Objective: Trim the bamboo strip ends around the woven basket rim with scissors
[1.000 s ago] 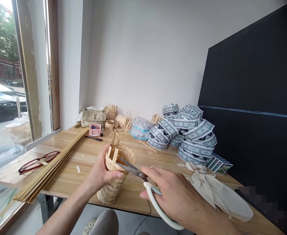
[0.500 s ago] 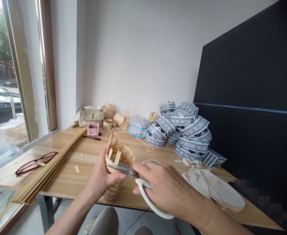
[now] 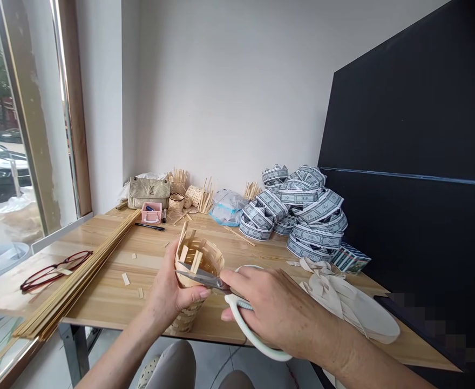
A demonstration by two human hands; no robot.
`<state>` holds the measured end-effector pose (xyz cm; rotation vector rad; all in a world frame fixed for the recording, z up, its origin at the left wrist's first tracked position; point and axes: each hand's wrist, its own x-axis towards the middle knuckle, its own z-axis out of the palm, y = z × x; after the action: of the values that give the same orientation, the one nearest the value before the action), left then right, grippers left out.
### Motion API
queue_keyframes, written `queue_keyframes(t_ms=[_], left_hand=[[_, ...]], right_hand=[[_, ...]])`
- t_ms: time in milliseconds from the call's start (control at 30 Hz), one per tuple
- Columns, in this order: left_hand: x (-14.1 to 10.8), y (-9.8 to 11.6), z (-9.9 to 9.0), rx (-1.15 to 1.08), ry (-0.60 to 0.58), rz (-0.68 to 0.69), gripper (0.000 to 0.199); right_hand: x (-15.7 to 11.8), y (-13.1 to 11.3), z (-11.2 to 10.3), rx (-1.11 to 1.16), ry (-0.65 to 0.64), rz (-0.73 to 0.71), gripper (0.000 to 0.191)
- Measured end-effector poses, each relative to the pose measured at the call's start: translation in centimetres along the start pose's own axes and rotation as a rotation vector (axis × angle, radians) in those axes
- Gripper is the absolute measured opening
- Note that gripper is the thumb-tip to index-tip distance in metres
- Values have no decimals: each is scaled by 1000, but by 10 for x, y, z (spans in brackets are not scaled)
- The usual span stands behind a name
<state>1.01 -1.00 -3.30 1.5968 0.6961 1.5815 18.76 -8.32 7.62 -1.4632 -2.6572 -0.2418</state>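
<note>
Left hand: the left hand [image 3: 171, 292] is wrapped around the small woven bamboo-strip basket [image 3: 192, 281], thumb across its front.
Right hand: the right hand [image 3: 278, 310] clasps the white-handled steel scissors [image 3: 225, 302] — blades at the basket's rim.
Basket: held just above the near edge of the light wooden table [image 3: 112, 292].
Nearby: red-framed glasses [image 3: 53, 270] beside long bamboo strips [image 3: 79, 278] — left.

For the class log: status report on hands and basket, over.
Left hand shut on woven basket. Right hand works scissors, blades at basket rim. Nothing in the way.
</note>
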Motion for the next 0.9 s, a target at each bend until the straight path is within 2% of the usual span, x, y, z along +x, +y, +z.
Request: queue_keyframes(t_ms=[500, 633, 767, 900], left_hand=[[-1, 6, 2, -43, -27, -34, 99], [0, 3, 1, -99, -35, -28, 105], [0, -4, -1, -99, 15, 16, 110], [-5, -5, -4, -44, 59, 23, 103]], right_hand=[[1, -5, -2, -3, -90, 21, 21], [-3, -2, -2, -1, -73, 26, 18], [-12, 1, 3, 188, 25, 112, 14], [-16, -1, 24, 394, 87, 234, 19]])
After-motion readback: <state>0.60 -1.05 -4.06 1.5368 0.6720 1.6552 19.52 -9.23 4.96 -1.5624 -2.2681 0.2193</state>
